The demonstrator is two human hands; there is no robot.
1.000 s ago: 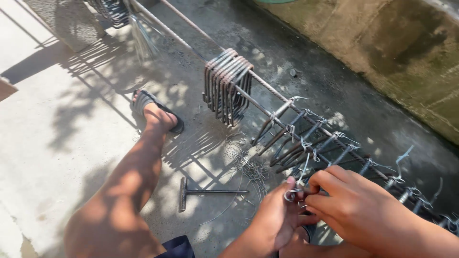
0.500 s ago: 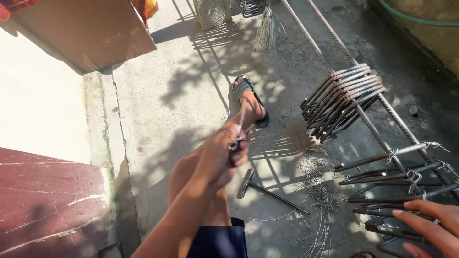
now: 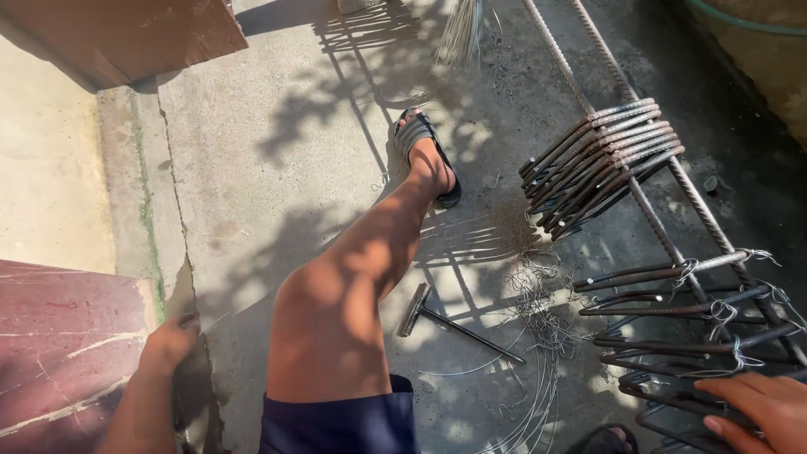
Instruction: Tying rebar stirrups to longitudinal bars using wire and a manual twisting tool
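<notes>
The person's leg (image 3: 353, 294) extends forward along the middle of the concrete floor (image 3: 277, 151), its sandalled foot (image 3: 429, 160) at the far end. To the right of the knee lies a hammer-like tool (image 3: 450, 319), with a bundle of loose tie wire (image 3: 538, 336) just beside it. Further right, long rebar rods (image 3: 647, 210) run away from the viewer; a stack of bent stirrups (image 3: 601, 160) hangs on them at the far end, and tied stirrups (image 3: 698, 324) sit nearer. The right hand (image 3: 761, 408) rests on the nearest stirrups. The left hand (image 3: 172, 340) rests on the edge of a slab (image 3: 67, 345) at the left.
</notes>
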